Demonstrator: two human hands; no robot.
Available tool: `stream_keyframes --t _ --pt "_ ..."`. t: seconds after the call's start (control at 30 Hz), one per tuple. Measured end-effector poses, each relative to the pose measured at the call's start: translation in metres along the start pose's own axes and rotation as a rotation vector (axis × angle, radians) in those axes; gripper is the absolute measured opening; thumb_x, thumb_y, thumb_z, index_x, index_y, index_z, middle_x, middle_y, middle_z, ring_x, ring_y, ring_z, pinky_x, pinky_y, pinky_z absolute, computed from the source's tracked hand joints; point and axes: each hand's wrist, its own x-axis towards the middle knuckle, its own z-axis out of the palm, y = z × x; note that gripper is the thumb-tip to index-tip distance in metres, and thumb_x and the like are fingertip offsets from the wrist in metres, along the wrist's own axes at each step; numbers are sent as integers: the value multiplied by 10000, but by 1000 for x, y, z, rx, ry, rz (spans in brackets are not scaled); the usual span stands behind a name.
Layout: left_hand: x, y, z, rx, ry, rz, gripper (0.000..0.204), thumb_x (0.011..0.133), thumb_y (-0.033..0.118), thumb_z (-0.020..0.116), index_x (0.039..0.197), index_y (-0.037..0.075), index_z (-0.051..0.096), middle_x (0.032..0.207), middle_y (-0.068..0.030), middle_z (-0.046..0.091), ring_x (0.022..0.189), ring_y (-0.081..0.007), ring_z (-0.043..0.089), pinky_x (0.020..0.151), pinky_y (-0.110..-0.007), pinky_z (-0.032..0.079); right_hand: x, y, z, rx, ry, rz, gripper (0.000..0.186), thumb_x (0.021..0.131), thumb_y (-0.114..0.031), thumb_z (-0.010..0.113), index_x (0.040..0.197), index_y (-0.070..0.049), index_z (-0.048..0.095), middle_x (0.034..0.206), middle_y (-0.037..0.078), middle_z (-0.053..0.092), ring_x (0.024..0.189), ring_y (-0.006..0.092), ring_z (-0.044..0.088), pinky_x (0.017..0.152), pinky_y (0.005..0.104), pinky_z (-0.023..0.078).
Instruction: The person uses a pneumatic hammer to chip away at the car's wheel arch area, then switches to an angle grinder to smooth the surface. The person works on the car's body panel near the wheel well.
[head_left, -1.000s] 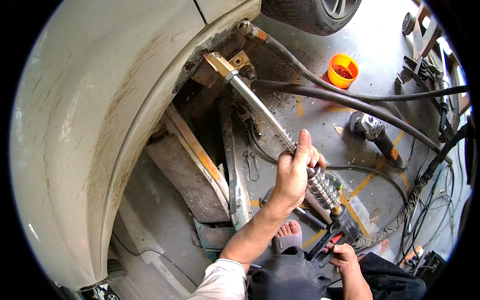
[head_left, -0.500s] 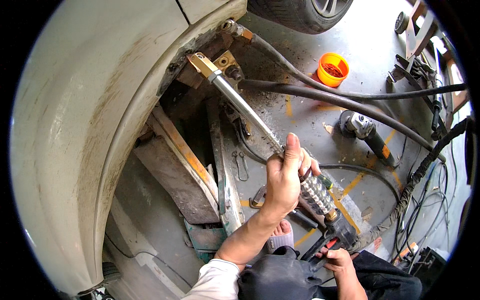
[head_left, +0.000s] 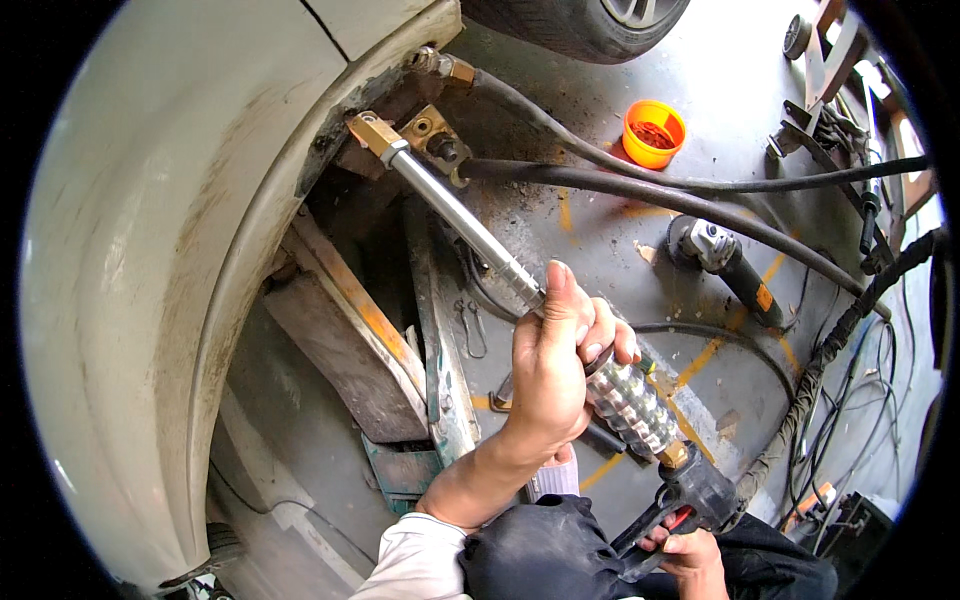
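Note:
A long slide-hammer puller (head_left: 455,220) with a bright metal shaft slants across the view. Its brass-coloured end block (head_left: 375,137) meets the scraped lower sill of the pale car (head_left: 130,250). My left hand (head_left: 555,365) is closed around the puller's middle, thumb along the shaft, just above the ribbed metal section (head_left: 635,405). At the lower end sits a black pistol-grip body (head_left: 695,490) with a red trigger. My right hand (head_left: 685,552) is wrapped round that grip, partly hidden by it. A thick wrapped cable (head_left: 790,430) leads from the body.
Beside the end block, a brass clamp plate (head_left: 428,128) and thick hoses (head_left: 600,180) run rightward. An angle grinder (head_left: 730,265), an orange tub (head_left: 655,135) and loose cables (head_left: 860,400) lie on the floor. A steel stand (head_left: 350,350) is under the car; a tyre (head_left: 580,25) is beyond.
The view has shifted slightly, moving the car leftward in it. The puller's handle and my right hand sit a little lower. Both hands keep their hold, and the end block stays at the sill.

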Motion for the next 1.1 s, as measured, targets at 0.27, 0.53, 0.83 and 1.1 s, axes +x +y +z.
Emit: stream_keyframes --t 0.27,0.53,0.83,1.1 --pt "-2 7 7 -235 -127 -95 492 980 481 345 606 163 318 520 20 335 560 -171 480 635 -340 432 -10 6 -10 -94 -145 -72 420 567 -40 760 851 -122 462 708 44 463 721 224 479 710 398 399" --pt "-4 6 2 -102 -107 -59 476 976 488 346 632 160 326 560 18 353 610 -165 486 672 -345 443 -1 9 -7 -93 -242 -48 411 562 -87 763 783 -149 422 680 14 416 696 226 455 690 406 392" --pt "4 -23 -19 229 64 -34 417 984 438 364 705 128 377 619 6 406 673 -193 535 698 -355 476 40 24 -28 166 -353 113 311 696 -224 716 856 -86 489 651 -10 411 663 167 465 673 388 402" --pt "6 -32 -39 205 99 -36 420 998 421 330 693 134 364 602 9 377 642 -187 504 690 -358 455 50 31 -35 231 -190 165 277 695 -180 693 882 -126 497 625 22 407 608 200 473 617 426 416"
